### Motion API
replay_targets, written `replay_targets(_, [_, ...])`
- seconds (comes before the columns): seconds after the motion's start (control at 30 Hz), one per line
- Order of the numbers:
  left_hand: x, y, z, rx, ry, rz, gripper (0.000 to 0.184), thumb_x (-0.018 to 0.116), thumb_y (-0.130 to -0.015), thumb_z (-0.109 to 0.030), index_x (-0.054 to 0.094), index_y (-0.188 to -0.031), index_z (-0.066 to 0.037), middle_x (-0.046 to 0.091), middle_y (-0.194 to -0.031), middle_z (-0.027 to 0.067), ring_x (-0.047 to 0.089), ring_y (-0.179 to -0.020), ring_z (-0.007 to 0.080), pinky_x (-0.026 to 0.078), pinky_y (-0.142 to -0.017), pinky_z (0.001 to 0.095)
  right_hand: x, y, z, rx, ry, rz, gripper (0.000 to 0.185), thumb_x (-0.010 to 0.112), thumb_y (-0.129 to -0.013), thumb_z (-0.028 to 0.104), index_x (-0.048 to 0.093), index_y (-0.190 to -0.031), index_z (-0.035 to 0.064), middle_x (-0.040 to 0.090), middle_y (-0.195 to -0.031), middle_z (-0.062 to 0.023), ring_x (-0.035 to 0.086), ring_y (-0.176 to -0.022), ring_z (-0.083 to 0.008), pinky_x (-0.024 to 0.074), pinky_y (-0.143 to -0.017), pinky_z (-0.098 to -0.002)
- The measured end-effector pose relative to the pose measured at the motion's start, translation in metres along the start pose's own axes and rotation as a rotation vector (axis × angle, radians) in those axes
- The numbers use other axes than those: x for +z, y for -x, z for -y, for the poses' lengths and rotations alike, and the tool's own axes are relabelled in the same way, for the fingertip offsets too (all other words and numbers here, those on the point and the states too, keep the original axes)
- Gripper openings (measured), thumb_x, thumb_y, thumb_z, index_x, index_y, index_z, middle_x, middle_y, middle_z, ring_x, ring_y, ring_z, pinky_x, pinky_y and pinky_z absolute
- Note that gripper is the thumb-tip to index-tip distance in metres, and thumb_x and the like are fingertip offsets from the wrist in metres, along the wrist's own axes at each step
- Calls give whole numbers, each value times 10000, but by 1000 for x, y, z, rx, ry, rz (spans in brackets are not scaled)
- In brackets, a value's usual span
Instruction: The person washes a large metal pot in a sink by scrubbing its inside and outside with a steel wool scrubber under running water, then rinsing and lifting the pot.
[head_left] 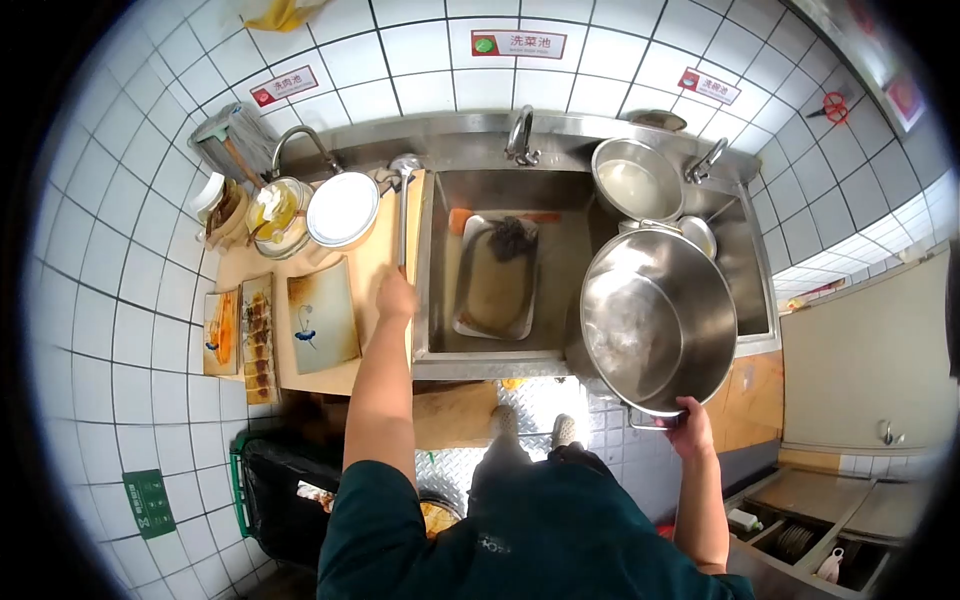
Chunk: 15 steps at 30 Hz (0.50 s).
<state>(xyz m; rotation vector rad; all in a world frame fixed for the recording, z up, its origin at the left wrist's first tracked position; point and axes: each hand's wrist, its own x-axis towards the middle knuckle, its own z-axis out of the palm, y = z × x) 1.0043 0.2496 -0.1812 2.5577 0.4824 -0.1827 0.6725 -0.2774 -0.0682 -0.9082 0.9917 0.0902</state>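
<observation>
My left hand [397, 296] is closed around the lower end of a long-handled metal ladle [404, 215], which lies along the right edge of the wooden board [385, 270] with its bowl toward the wall. My right hand [690, 430] grips the near side of a large stainless steel pot [660, 320] by its rim and loop handle. The pot tilts over the right part of the sink, its inside facing me. In the middle basin [570, 260] lie a tray [490, 285], a dark scouring pad [513, 238] and something orange.
A metal basin [638, 180] with cloudy liquid stands behind the pot. Faucets [521, 135] line the back. On the left board are a white-lidded tub [342, 210], jars and several rectangular plates [323, 312]. A black-lined bin [285, 500] stands at lower left.
</observation>
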Motion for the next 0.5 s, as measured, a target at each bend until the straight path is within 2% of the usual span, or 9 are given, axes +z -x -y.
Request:
replay_targets(0.1, [9, 12, -13, 138, -22, -137, 261, 633, -866, -178, 613, -1059, -4, 665, -1039, 249, 649, -1002, 403, 510, -883, 482, -11, -6, 3, 26, -27, 24, 302, 485, -922, 117, 505, -1160, -69, 611, -1133, -209, 643, -976, -332, 583, -664, -426])
replay_targets(0.17, [20, 46, -20, 149, 21, -225, 233, 620, -850, -168, 589, -1010, -1, 670, -946, 244, 644, -897, 452, 510, -809, 531, -16, -14, 4, 58, -32, 69, 301, 477, -910, 97, 506, -1170, -51, 608, -1148, -197, 637, -1002, -334, 591, -710, -442])
replay_targets(0.2, [13, 77, -30, 151, 134, -213, 230, 610, -854, -163, 572, -1012, -1, 661, -943, 258, 637, -878, 459, 504, -798, 539, -18, -17, 4, 66, -18, 59, 313, 478, -901, 92, 508, -1185, -37, 614, -1143, -185, 636, -1004, -328, 591, -728, -438])
replay_targets(0.27, [20, 138, -27, 302, 416, -269, 262, 624, -858, -149, 557, -1068, -8, 651, -935, 264, 630, -879, 468, 504, -764, 532, -15, -12, 9, 157, -49, 89, 303, 479, -889, 85, 523, -1172, -12, 627, -1115, -156, 640, -982, -302, 590, -717, -416])
replay_targets(0.3, [15, 178, -31, 306, 420, -283, 282, 619, -865, -98, 548, -1112, 16, 644, -932, 268, 644, -861, 440, 516, -744, 491, -15, -12, 8, 117, -48, 70, 279, 488, -880, 91, 537, -1112, -57, 637, -1051, -180, 652, -912, -326, 600, -691, -383])
replay_targets(0.33, [25, 216, -27, 238, 514, -260, 261, 619, -860, -97, 566, -1094, 5, 652, -910, 249, 654, -841, 417, 515, -729, 476, -16, -13, 6, 76, -45, 52, 274, 497, -872, 98, 550, -1052, -101, 647, -986, -205, 664, -842, -349, 610, -665, -349])
replay_targets(0.4, [31, 293, -16, 154, 483, -206, 254, 620, -855, -95, 574, -1093, -16, 663, -886, 216, 666, -814, 376, 515, -704, 446, -21, -18, 4, 66, -40, 131, 310, 486, -867, 102, 542, -1071, -125, 643, -1007, -228, 669, -858, -363, 615, -644, -319])
replay_targets(0.47, [61, 354, 14, 57, 513, -90, 327, 615, -852, -90, 571, -1170, -33, 668, -882, 189, 677, -811, 319, 510, -697, 413, -19, -20, 7, 90, -9, 146, 324, 489, -868, 107, 544, -1084, -128, 641, -1033, -228, 667, -869, -373, 616, -650, -324])
replay_targets(0.5, [64, 376, 18, 8, 510, -130, 327, 615, -852, -90, 571, -1170, -33, 668, -882, 189, 677, -811, 319, 510, -697, 413, -15, -18, 9, 100, 9, 187, 335, 493, -873, 122, 552, -1100, -116, 646, -1057, -235, 665, -888, -392, 617, -654, -328])
